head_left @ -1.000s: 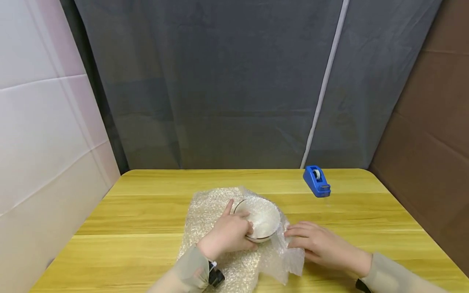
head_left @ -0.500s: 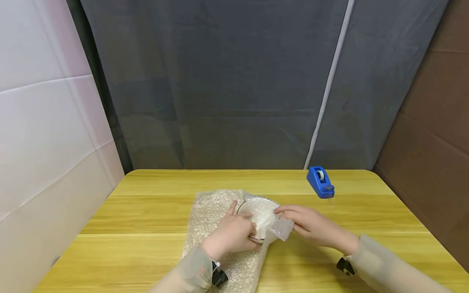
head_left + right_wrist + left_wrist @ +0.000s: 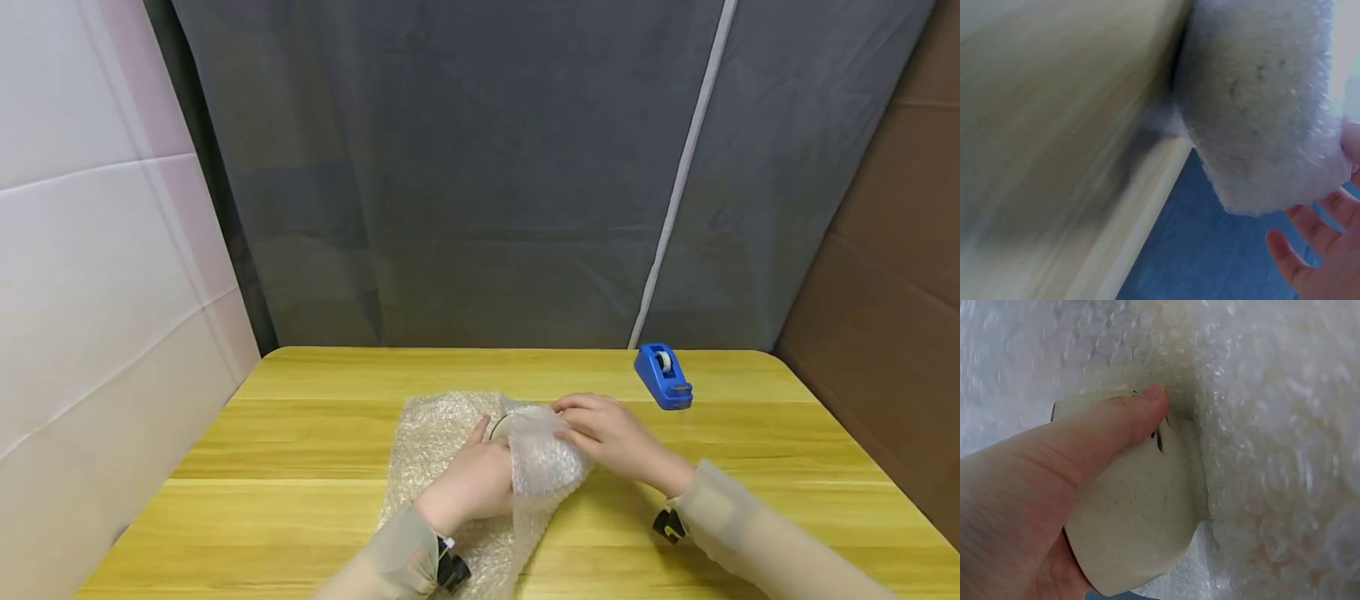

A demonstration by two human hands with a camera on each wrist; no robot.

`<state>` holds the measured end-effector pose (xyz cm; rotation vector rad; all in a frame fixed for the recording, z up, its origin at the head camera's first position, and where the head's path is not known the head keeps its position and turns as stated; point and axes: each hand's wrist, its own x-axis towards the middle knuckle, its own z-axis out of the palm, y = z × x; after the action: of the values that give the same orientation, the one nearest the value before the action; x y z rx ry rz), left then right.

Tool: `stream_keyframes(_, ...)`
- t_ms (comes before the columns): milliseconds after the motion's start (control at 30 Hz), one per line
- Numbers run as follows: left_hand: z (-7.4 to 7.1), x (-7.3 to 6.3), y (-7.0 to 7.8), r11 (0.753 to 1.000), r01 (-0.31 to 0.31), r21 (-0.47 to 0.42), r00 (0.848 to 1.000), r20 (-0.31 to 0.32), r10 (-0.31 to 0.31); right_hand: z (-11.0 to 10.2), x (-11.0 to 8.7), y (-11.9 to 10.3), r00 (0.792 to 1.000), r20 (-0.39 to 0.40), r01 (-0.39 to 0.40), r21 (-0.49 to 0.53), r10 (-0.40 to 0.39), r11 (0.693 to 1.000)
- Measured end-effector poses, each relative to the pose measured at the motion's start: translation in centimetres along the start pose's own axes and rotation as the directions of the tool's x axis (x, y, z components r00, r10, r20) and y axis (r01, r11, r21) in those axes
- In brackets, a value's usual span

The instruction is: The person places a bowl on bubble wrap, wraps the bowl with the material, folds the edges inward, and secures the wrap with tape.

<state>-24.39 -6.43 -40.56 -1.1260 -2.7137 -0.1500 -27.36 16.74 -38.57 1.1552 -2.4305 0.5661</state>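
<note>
A pale cream bowl with a thin dark rim and dark marks on its side stands on a sheet of bubble wrap. My left hand grips the bowl's wall, its thumb on the outside and its fingers over the rim, hidden in the head view by the wrap. Part of the sheet is folded up over the bowl's right side, so only a bit of rim shows there. At that fold my right hand pinches the bubble wrap's edge; in the right wrist view its fingers lie around the wrapped side.
Towards the back right of the wooden table stands a blue tape dispenser with a roll in it. A dark grey curtain hangs behind the table, with a white sheet at left and a brown one at right.
My right hand has lifted the right flap of bubble wrap and drawn it up and leftward over the bowl. The left hand keeps its grip on the bowl; the head view has shifted slightly.
</note>
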Motion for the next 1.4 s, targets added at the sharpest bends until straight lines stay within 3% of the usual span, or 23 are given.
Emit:
stream_keyframes(233,-0.3,0.2,0.2,1.000,0.002,-0.008,1.000,0.017,-0.002,0.8,0.0,0.3,0.996,0.035,-0.083,-0.048,0.084,0.995)
stream_keyframes(400,-0.6,0.3,0.3,0.999,0.013,-0.033,0.999,0.032,-0.012,0.9,0.1,0.0,0.999,0.003,-0.053,-0.067,0.054,0.996)
stream_keyframes(567,-0.6,0.3,0.3,0.999,0.020,-0.030,0.999,0.043,-0.019,1.2,0.5,0.0,0.989,-0.002,0.145,-0.124,-0.147,0.982)
stream_keyframes(700,-0.5,0.3,0.3,0.999,0.026,-0.039,0.998,0.057,-0.024,1.4,0.6,0.2,0.935,0.047,0.355,-0.207,-0.353,0.912)
stream_keyframes(800,-0.4,0.3,0.3,0.998,0.033,-0.049,0.997,0.067,-0.029,1.3,0.6,0.3,0.906,0.102,0.423,-0.234,-0.410,0.876)
stream_keyframes(900,-0.4,0.4,0.4,0.998,0.043,-0.048,0.997,0.073,-0.039,1.0,0.7,0.1,0.911,0.179,0.407,-0.230,-0.372,0.884)
stream_keyframes(967,-0.3,0.4,0.4,0.997,0.050,-0.052,0.996,0.076,-0.046,0.9,0.8,-0.1,0.918,0.242,0.363,-0.202,-0.313,0.910)
stream_keyframes(1067,-0.3,0.4,0.5,0.997,0.056,-0.057,0.996,0.076,-0.052,0.6,0.9,-0.2,0.922,0.332,0.262,-0.155,-0.199,0.953)
stream_keyframes(1167,-0.2,0.5,0.6,0.997,0.062,-0.044,0.995,0.079,-0.058,0.4,0.7,-0.4,0.908,0.411,0.150,-0.120,-0.089,0.981)
stream_keyframes(1300,-0.3,0.6,0.5,0.997,0.081,-0.019,0.992,0.100,-0.078,0.3,0.2,-1.0,0.887,0.462,0.048,-0.097,0.002,0.994)
stream_keyframes(1400,-0.6,0.5,0.2,0.996,0.093,-0.020,0.989,0.120,-0.090,0.5,0.1,-1.4,0.893,0.451,0.036,-0.071,0.000,0.997)
